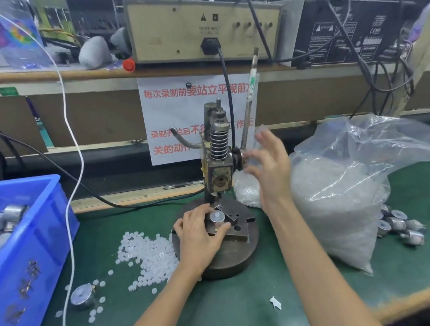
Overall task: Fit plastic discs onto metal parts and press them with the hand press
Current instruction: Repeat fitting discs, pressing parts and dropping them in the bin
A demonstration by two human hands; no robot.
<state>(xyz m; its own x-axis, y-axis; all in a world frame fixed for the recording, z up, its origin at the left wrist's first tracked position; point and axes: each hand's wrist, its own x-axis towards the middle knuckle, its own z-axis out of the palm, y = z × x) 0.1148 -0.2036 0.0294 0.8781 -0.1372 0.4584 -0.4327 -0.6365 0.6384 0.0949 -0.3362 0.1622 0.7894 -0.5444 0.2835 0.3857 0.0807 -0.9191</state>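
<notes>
A hand press (219, 167) stands on a round dark base (232, 255) on the green mat. A round metal part with a white plastic disc on top (217, 217) sits in the fixture under the ram. My left hand (198, 235) holds that part between thumb and fingers. My right hand (270, 168) hovers in the air beside the press, fingers spread and blurred, just below the upright lever (249, 102); it holds nothing. A pile of loose white discs (149, 257) lies left of the base.
A blue bin (23, 247) of metal parts stands at the left. One metal part (82, 296) lies on the mat near it. A big clear bag of discs (342, 203) fills the right, with several finished parts (398, 222) beyond it. A white cable (73, 149) hangs down.
</notes>
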